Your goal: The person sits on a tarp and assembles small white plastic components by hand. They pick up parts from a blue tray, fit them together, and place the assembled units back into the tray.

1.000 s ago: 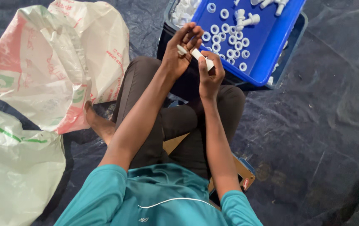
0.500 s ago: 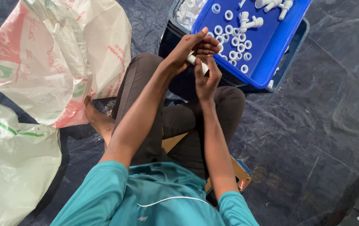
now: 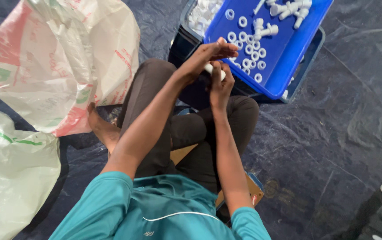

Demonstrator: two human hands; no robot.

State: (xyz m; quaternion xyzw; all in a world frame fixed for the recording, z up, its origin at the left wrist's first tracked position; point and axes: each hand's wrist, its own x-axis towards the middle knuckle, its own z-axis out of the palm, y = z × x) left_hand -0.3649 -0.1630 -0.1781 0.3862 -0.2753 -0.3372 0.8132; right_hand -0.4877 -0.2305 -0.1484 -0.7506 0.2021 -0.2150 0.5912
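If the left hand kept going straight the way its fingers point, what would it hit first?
Probably the white rings lying on the blue tray. The left hand points up and right over the tray's near edge, above the small white piece both hands hold. Depth is unclear.

– What covers the ground around the hands?
– A dark blue plastic tarpaulin (image 3: 333,133), wrinkled and glossy, spreading out on every side.
– Anything to their left?
– Two big woven sacks: a white one with red and green print (image 3: 62,58), and below it a pale sack with a green stripe (image 3: 8,173).
– And the light?
– Soft and even, with faint shine on the tarpaulin's creases.
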